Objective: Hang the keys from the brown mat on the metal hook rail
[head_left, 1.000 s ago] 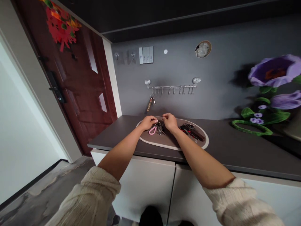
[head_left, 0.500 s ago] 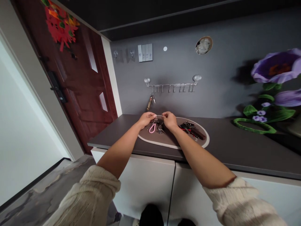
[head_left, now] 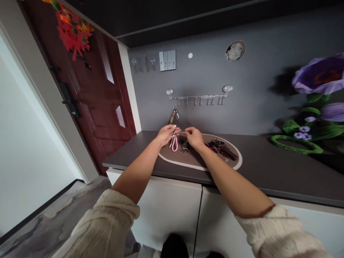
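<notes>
My left hand pinches a bunch of keys with a pink loop strap; the strap and keys hang below its fingertips, over the mat. Just to the right, my right hand has its thumb and fingertips pressed together; what they hold, if anything, is too small to make out. A loose bunch of keys lies on the brown oval mat between and below the hands. Right of my right wrist is a pile of keys with black, red and dark brown pieces.
Above the hands, a clear hook rail is fixed to the grey wall. From its left end hangs a key ring with a brown tag. Purple artificial flowers stand on the counter at right. A dark red door is at left.
My left hand has turned and lifted slightly, its fingers opening more under the keys with the pink strap. My right hand stays pinched beside it. The view has shifted slightly.
</notes>
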Motion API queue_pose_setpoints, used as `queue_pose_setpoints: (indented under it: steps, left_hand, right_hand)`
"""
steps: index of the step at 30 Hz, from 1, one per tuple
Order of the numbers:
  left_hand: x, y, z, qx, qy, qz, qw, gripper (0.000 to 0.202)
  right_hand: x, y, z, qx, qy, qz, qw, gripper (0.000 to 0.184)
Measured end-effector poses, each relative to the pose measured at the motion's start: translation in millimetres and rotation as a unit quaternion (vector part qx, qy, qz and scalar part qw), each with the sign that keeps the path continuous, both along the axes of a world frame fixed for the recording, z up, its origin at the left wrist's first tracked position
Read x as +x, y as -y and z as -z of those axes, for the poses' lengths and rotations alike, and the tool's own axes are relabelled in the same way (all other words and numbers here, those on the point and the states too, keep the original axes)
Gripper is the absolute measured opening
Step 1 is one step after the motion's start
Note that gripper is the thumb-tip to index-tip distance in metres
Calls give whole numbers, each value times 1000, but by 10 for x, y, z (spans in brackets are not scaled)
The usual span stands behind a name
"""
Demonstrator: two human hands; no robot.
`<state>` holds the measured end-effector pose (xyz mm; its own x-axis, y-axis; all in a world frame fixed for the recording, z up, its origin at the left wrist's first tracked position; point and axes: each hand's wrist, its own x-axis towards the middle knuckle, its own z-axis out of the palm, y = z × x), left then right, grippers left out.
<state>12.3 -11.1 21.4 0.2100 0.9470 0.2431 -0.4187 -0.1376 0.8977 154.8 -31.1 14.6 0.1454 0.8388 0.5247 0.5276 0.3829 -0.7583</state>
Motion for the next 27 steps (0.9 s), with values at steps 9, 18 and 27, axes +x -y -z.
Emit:
queue_pose_setpoints:
  steps: [9,18,27]
  left_hand:
    - [0,-27,-34,-11,60,-4,998,2]
    - [59,57,-65,-12,66,8,998,4]
    - [51,78,-70,-14,76,27,997,1]
  right_hand:
    - [-94,114,-47,21,1,-117,993,17]
    - [-119,97,-16,76,43,-102,991,16]
    - [-63,91,-44,89,36,-56,994,22]
